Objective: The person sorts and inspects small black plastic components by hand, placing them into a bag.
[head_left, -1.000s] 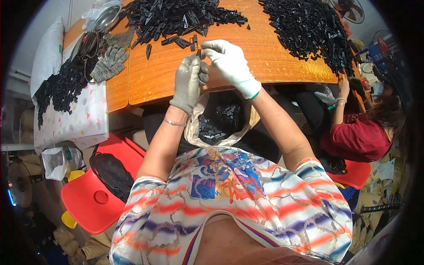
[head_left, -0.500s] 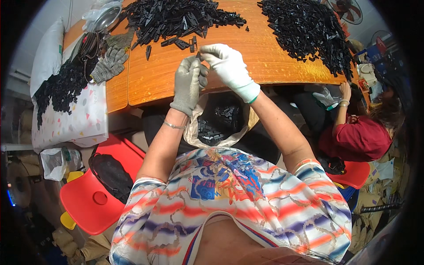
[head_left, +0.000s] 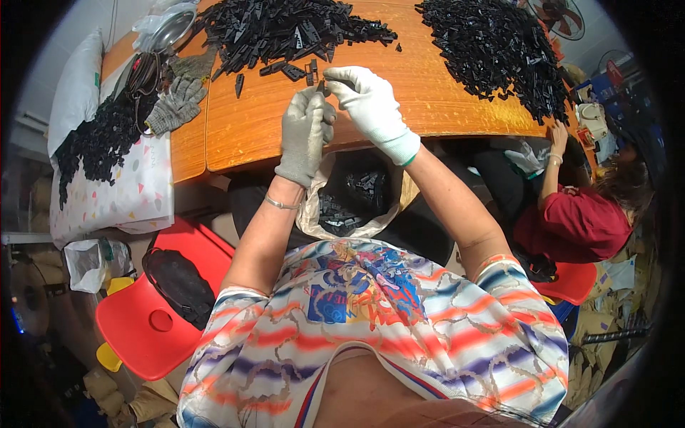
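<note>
My left hand (head_left: 305, 128), in a grey work glove, has its fingers closed on a small black plastic part (head_left: 321, 88). My right hand (head_left: 365, 101), in a white glove with a green cuff, pinches at the upper end of the same part; its fingertips partly hide the piece. Both hands are raised above the near edge of the wooden table (head_left: 250, 132). Just beyond them lie several loose black pieces (head_left: 292, 71) in front of a large heap of black plastic parts (head_left: 278, 36). Below my hands, an open sack (head_left: 308, 214) on my lap holds more black pieces.
Another black heap (head_left: 492, 57) covers the table's far right, where a co-worker in a red shirt (head_left: 585, 221) reaches to its edge. At left are a grey knitted glove (head_left: 176, 105), a third pile (head_left: 103, 146) and a red chair (head_left: 135, 335) with a black bag (head_left: 178, 285).
My right hand's fingertips have shifted slightly and more of the black part shows between my hands. The co-worker's hand has moved up a little at the right heap.
</note>
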Motion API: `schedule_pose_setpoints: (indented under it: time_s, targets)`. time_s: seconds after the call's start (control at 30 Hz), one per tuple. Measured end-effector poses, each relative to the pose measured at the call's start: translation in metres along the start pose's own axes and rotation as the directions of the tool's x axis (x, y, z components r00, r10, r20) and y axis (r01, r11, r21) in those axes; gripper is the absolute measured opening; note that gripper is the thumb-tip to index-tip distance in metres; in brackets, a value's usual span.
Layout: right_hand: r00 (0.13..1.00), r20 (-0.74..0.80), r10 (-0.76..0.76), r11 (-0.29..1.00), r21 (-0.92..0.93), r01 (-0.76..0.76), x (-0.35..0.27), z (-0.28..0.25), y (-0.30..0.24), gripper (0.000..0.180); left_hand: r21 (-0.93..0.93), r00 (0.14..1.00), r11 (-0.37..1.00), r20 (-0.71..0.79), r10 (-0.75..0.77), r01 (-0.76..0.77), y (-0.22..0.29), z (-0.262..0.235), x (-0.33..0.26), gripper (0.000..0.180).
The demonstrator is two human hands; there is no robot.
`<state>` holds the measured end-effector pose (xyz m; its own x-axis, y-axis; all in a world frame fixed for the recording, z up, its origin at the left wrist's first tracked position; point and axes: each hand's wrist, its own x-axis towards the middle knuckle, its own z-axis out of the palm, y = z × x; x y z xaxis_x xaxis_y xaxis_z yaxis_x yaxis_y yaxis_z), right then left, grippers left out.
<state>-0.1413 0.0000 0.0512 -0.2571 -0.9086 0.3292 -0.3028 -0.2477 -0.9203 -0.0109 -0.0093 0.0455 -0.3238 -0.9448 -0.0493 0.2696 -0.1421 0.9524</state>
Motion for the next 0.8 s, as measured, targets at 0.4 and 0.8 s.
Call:
schedule_pose_setpoints:
  time_s: [0.4, 0.8]
  targets:
    - [0.989, 0.038, -0.145, 0.961, -0.232, 0.150, -0.004, -0.001, -0.001, 0.023, -0.002, 0.998, 1.000, -0.066, -0.018, 0.018, -0.003, 0.002, -0.005, 0.017]
    - [0.914, 0.308, -0.263, 0.685, -0.608, 0.402, 0.010, -0.001, -0.004, 0.013, 0.164, 0.982, 0.979, -0.125, 0.144, -0.123, -0.014, -0.001, 0.002, 0.016]
